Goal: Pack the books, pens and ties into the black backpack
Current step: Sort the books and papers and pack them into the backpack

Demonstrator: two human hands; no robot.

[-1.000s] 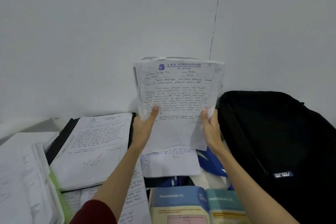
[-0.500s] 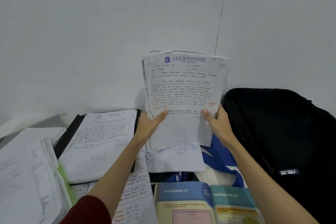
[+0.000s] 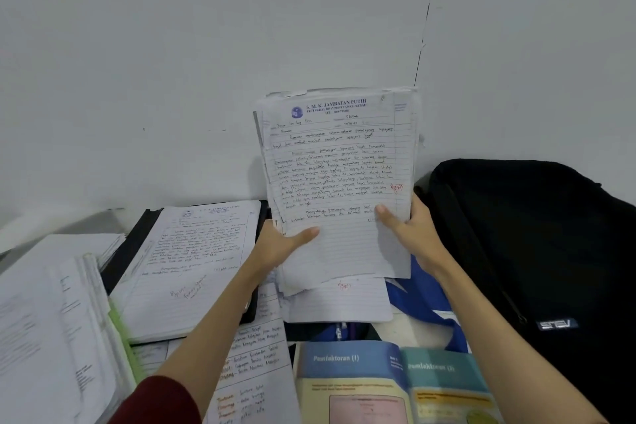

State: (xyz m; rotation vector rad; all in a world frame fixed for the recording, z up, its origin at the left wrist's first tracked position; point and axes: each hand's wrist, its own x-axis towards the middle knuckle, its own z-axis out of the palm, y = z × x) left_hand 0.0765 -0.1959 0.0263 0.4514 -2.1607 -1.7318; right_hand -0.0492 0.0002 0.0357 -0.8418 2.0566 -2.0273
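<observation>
- both hands grip a stack of handwritten papers (image 3: 339,175) upright before the wall: left hand (image 3: 275,248) at its lower left edge, right hand (image 3: 411,234) at lower right.
- the black backpack (image 3: 537,251) sits just right of it.
- an open textbook (image 3: 389,385) lies below.

My desk (image 3: 418,330) shows pale only in a small gap; on it lie paper stacks (image 3: 51,320) at left; a black folder (image 3: 127,251); 1 open textbook (image 3: 389,385); the black backpack (image 3: 550,251) at right.
</observation>
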